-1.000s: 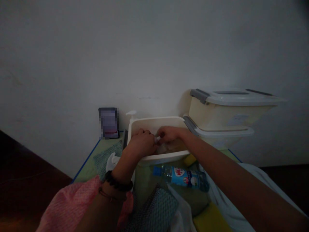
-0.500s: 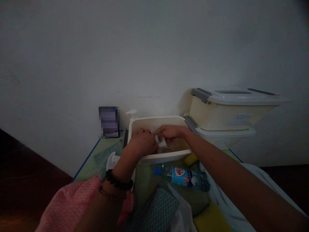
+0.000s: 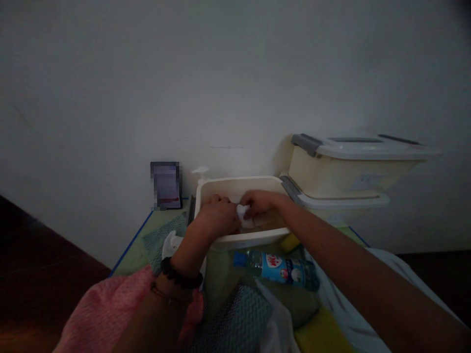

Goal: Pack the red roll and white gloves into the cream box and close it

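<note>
Both hands are inside an uncovered white plastic storage box (image 3: pixel 239 182). Between them is a small crumpled white cloth (image 3: pixel 243 212), its lower part spread toward the brownish bottom of the box. My left hand (image 3: pixel 218 215), with dark bracelets at the wrist, is curled against the cloth's left side; its fingertips are hidden. My right hand (image 3: pixel 257 202) is closed on the cloth from the right, fingers bent. Just in front of the box a clear bottle with a blue label (image 3: pixel 283 268) lies on its side.
Lidded storage boxes (image 3: pixel 349 171) are stacked at right. A propped screen (image 3: pixel 167 185) and a white pump top (image 3: pixel 200 170) stand at left. Around the table lie a pink cloth (image 3: pixel 110 309), blue-green textured cloths (image 3: pixel 239 314), a yellow sponge (image 3: pixel 324 333) and pale fabric (image 3: pixel 390 274).
My right hand's fingers have curled in more tightly, and the white cloth has shifted and bunched between the hands. My left hand has barely moved.
</note>
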`<state>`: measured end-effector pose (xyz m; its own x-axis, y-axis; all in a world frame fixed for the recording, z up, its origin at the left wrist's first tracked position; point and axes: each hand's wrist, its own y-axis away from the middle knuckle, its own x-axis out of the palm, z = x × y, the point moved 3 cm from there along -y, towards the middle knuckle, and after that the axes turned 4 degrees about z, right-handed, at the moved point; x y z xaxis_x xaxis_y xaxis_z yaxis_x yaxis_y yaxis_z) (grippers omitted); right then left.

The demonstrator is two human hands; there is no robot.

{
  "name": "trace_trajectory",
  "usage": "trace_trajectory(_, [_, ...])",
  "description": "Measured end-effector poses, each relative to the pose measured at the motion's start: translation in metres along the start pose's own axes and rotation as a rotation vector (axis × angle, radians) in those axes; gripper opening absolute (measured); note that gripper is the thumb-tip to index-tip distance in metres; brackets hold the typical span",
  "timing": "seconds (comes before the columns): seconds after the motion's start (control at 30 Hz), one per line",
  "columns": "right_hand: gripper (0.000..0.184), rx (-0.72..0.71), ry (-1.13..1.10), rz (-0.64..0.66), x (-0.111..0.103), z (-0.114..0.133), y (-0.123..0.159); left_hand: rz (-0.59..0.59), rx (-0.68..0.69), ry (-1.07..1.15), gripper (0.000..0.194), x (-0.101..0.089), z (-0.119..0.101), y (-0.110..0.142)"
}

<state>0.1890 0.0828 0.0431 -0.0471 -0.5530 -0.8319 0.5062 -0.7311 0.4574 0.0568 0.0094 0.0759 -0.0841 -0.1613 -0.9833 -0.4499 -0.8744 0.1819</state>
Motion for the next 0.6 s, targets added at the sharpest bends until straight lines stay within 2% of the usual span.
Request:
trace_trajectory(0.27, [0.045, 0.044, 0.144, -0.111, -0.004, 0.001, -0.002, 0.0, 0.015, 0.016, 0.035, 0.003, 0.003, -0.003])
trace_trajectory(0.5, [0.049, 0.049, 0.247, -0.183, -0.01, 0.011, 0.009, -0.011, 0.019, 0.021, 0.036, 0.003, 0.002, -0.002])
trace_trajectory(0.6, [0.045, 0.033, 0.249, -0.195, -0.01, 0.011, 0.01, -0.012, 0.012, 0.017, 0.037, 0.001, 0.001, -0.001])
